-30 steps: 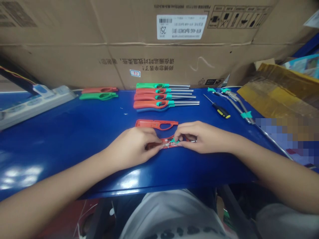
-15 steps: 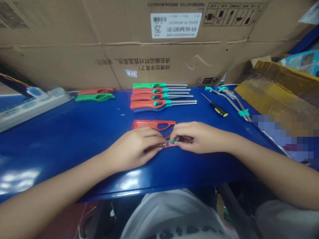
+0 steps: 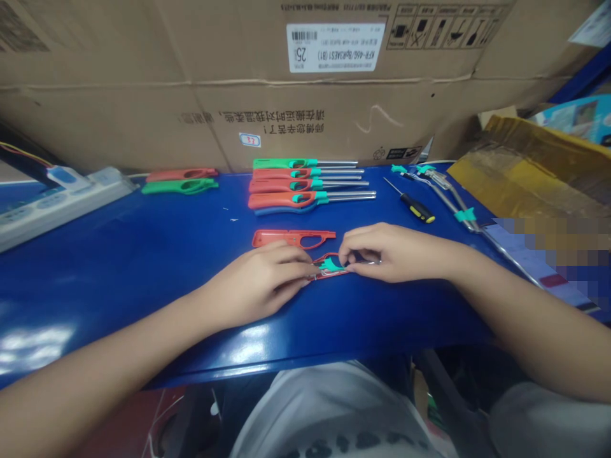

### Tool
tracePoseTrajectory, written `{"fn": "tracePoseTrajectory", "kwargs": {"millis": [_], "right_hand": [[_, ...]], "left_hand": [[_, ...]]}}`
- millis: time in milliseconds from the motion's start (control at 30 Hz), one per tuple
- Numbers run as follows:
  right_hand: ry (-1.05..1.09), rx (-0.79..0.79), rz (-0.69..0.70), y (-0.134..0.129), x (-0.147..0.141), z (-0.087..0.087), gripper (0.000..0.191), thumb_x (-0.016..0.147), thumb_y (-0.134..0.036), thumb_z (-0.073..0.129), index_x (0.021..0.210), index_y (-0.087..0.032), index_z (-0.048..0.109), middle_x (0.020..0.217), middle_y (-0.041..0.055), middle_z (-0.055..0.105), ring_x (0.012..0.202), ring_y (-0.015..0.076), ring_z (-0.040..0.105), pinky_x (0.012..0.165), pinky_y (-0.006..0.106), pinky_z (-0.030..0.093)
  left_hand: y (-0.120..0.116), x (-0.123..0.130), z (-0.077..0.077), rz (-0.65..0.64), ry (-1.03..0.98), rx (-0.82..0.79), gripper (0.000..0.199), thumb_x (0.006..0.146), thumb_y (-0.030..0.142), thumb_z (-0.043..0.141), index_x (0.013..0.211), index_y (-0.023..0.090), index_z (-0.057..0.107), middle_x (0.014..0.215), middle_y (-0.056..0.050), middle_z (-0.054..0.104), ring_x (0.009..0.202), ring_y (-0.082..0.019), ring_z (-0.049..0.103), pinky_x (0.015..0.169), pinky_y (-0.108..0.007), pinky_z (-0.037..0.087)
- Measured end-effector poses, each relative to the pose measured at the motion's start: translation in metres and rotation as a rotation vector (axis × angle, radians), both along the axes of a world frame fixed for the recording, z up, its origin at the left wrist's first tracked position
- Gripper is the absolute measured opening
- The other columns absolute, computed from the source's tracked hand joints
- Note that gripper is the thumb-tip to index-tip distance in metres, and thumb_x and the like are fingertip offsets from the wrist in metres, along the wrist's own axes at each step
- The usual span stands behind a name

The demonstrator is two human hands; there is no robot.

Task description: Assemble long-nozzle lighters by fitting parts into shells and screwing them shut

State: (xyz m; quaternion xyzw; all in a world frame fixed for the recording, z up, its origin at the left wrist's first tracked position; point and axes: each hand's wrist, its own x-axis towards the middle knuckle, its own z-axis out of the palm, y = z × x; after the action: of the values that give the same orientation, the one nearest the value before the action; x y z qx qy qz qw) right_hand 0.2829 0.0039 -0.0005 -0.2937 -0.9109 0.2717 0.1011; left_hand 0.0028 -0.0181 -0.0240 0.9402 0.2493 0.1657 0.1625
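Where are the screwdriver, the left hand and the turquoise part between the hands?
Screwdriver [image 3: 414, 206]: head view, on its handle.
Left hand [image 3: 258, 277]: head view, on its back.
Turquoise part [image 3: 329, 264]: head view, visible middle.

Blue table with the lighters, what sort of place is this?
Probably a small assembly or repair workstation: lighters lie in a row, a loose red casing half sits nearby, and a screwdriver is out.

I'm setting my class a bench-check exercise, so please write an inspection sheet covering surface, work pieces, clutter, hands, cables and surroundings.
Surface: blue table, glossy.
Work pieces: open red casing with teal part inside; red shell just behind; row of lighters farther back.
Clutter: pale scraps, black-and-yellow screwdriver.
Hands: left hand and right hand at the casing's opposite ends; exact grip hidden.
Cables: coloured wires near the power strip.
Surroundings: cardboard box behind.
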Motion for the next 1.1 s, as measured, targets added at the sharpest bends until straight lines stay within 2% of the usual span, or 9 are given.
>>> {"fn": "tracePoseTrajectory", "kwargs": {"millis": [300,500,600,700,767,800,867,967,1100], "right_hand": [[-0.093,0.013,-0.077,0.011,0.02,0.011,0.01,0.088,-0.026,0.066,0.087,-0.019,0.073,0.082,0.0011,0.07,0.064,0.0115,0.055,0.061,0.025,0.041],[-0.129,-0.125,-0.166,0.015,0.019,0.005,0.02,0.087,-0.037,0.071,0.079,-0.019,0.075,0.071,-0.0005,0.07,0.062,0.0118,0.058,0.058,0.024,0.04],[-0.104,-0.113,-0.175,0.017,0.019,0.001,0.023,0.087,-0.039,0.072,0.076,-0.018,0.074,0.067,-0.0012,0.067,0.059,0.0112,0.056,0.057,0.024,0.04],[-0.031,-0.007,-0.119,0.018,0.017,-0.004,0.021,0.089,-0.039,0.071,0.086,-0.018,0.074,0.081,0.0022,0.069,0.069,0.0135,0.059,0.063,0.026,0.045],[0.049,0.096,-0.087,0.018,0.013,-0.01,0.024,0.093,-0.038,0.065,0.108,-0.02,0.073,0.105,0.007,0.069,0.091,0.0184,0.063,0.08,0.031,0.051],[0.074,0.147,-0.079,0.017,0.01,-0.013,0.029,0.097,-0.035,0.06,0.12,-0.021,0.07,0.118,0.0091,0.066,0.106,0.0211,0.062,0.092,0.036,0.051],[0.056,0.23,-0.08,0.017,0.004,-0.021,0.034,0.102,-0.028,0.048,0.13,-0.025,0.066,0.135,0.0106,0.059,0.126,0.0255,0.053,0.108,0.047,0.043],[-0.004,0.274,-0.127,0.018,0.0,-0.028,0.031,0.101,-0.023,0.048,0.123,-0.026,0.07,0.137,0.0109,0.058,0.128,0.029,0.052,0.109,0.054,0.041],[0.037,0.274,-0.198,0.023,0.004,-0.028,0.016,0.093,-0.018,0.059,0.104,-0.022,0.07,0.12,0.0107,0.062,0.116,0.0268,0.058,0.104,0.049,0.045]], "left_hand": [[0.003,0.001,0.0,0.001,-0.079,-0.06,0.023,0.1,0.018,0.056,0.114,0.021,0.074,0.113,-0.008,0.072,0.105,-0.019,0.066,0.094,-0.033,0.054],[0.007,-0.001,0.0,0.019,-0.117,-0.1,0.02,0.098,0.017,0.06,0.111,0.02,0.076,0.111,-0.007,0.073,0.105,-0.019,0.067,0.094,-0.032,0.055],[0.01,-0.001,0.0,0.033,-0.132,-0.127,0.02,0.097,0.017,0.062,0.11,0.02,0.076,0.111,-0.007,0.073,0.104,-0.019,0.069,0.093,-0.033,0.056],[0.011,-0.001,-0.001,0.04,-0.137,-0.122,0.021,0.097,0.017,0.061,0.111,0.021,0.076,0.112,-0.007,0.074,0.104,-0.019,0.069,0.093,-0.034,0.056],[0.011,0.0,-0.003,0.038,-0.142,-0.099,0.021,0.098,0.018,0.06,0.112,0.021,0.076,0.112,-0.008,0.074,0.106,-0.02,0.068,0.095,-0.035,0.055],[0.011,0.001,-0.004,0.035,-0.147,-0.084,0.022,0.098,0.018,0.059,0.112,0.02,0.076,0.112,-0.008,0.074,0.107,-0.02,0.068,0.096,-0.035,0.055],[0.01,0.001,-0.008,0.033,-0.151,-0.062,0.022,0.099,0.018,0.058,0.113,0.019,0.075,0.114,-0.008,0.073,0.108,-0.02,0.067,0.098,-0.035,0.054],[0.01,0.001,-0.012,0.041,-0.166,-0.053,0.023,0.1,0.019,0.058,0.116,0.02,0.074,0.116,-0.009,0.072,0.11,-0.02,0.066,0.099,-0.035,0.053],[0.009,0.001,-0.011,0.078,-0.168,-0.095,0.024,0.099,0.022,0.059,0.119,0.02,0.073,0.116,-0.009,0.071,0.108,-0.02,0.066,0.098,-0.035,0.053]]}}
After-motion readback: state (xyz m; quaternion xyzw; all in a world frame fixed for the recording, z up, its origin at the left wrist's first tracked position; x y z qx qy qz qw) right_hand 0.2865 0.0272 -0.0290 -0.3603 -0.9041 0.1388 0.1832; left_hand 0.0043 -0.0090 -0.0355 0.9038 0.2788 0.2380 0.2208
